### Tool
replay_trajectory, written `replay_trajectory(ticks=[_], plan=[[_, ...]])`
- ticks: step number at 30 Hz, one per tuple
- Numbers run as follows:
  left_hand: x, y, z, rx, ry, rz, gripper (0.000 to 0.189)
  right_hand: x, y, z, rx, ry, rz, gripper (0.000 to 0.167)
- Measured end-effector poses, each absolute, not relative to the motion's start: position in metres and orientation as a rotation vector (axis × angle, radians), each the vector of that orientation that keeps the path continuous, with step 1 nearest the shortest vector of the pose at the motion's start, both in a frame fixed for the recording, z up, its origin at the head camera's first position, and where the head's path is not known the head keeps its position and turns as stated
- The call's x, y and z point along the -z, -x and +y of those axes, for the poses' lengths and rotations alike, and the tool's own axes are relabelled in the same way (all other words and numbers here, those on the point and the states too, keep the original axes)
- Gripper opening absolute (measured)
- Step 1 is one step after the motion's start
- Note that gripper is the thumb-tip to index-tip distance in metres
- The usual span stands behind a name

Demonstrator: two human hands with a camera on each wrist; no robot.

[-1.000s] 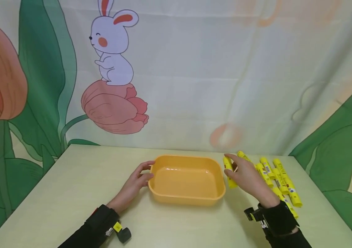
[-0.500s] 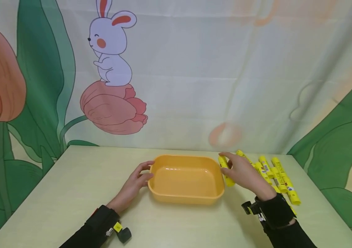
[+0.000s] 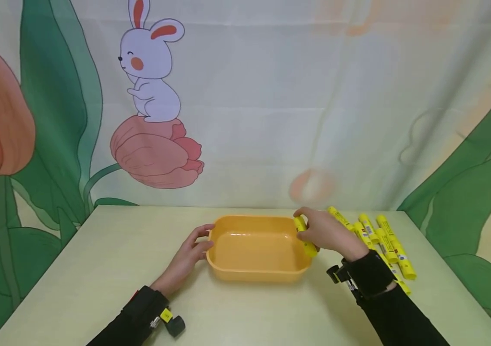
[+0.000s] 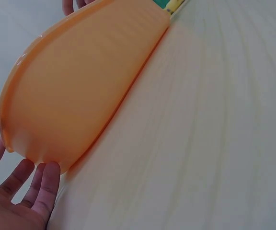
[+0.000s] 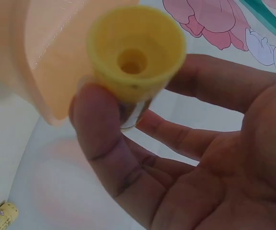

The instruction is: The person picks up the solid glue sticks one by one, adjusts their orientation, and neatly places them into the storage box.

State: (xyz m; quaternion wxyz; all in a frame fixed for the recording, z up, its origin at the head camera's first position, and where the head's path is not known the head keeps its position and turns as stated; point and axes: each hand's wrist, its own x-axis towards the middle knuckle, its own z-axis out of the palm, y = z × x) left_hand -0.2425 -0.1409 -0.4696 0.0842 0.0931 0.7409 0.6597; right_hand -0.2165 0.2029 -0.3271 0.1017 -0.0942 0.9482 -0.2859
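Observation:
A yellow glue stick [image 3: 309, 247] is pinched between the thumb and fingers of my right hand [image 3: 331, 231]. It slants over the right rim of a yellow-orange plastic tray [image 3: 256, 277]. In the right wrist view, the hollow round end of the glue stick [image 5: 135, 45] faces the camera. My left hand [image 3: 186, 255] rests against the tray's left end. From the left wrist, extended fingertips [image 4: 49, 175] show touching the outer end wall of the tray [image 4: 80, 81], with another finger at its rim.
Several more yellow glue sticks [image 3: 386, 245] lie in a loose group on the pale table [image 3: 111, 269], right of the tray. Behind the table's far edge hangs a printed curtain [image 3: 245, 105] with a rabbit and tulips.
My right hand has moved left with the glue stick, from beside the tray to over its right rim. My left hand has stayed at the tray's left end.

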Motion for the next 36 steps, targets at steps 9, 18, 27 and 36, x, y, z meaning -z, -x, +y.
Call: replay_trajectory(ticks=[9, 18, 27, 36], plan=[[0.470, 0.243, -0.140, -1.973, -0.277, 2.214, 0.051, 0.323, 0.227, 0.193, 0.764, 0.211, 2.749, 0.056], [0.468, 0.243, -0.141, -1.982, -0.282, 2.214, 0.048, 0.317, 0.237, 0.182, 0.697, 0.199, 2.707, 0.054], [0.471, 0.246, -0.141, -1.983, -0.304, 2.199, 0.047, 0.316, 0.245, 0.175, 0.670, 0.149, 2.680, 0.051], [0.471, 0.247, -0.141, -1.987, -0.282, 2.195, 0.046, 0.319, 0.253, 0.162, 0.569, 0.039, 2.688, 0.036]])
